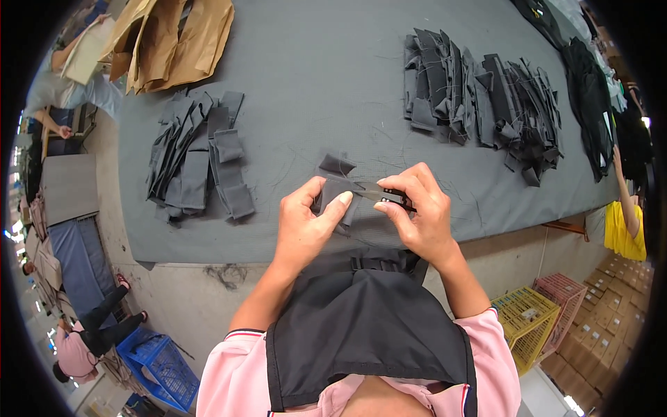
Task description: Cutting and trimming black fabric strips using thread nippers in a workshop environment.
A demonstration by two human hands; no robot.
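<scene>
L hand (302, 226) pinching dark fabric piece (335, 191), R hand (420, 212) w/ thread snips (390, 197), blades pointing left, axis horizontal

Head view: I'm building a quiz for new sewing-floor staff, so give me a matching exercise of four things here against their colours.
Things:
1. crate at lower right, nearer the person
2. crate at lower left
3. fabric piece pinched by the left hand
4. paper pieces at the table's far left

Colours:
A. blue
B. tan
C. yellow
D. dark grey

Pairs: 1-C, 2-A, 3-D, 4-B
</scene>
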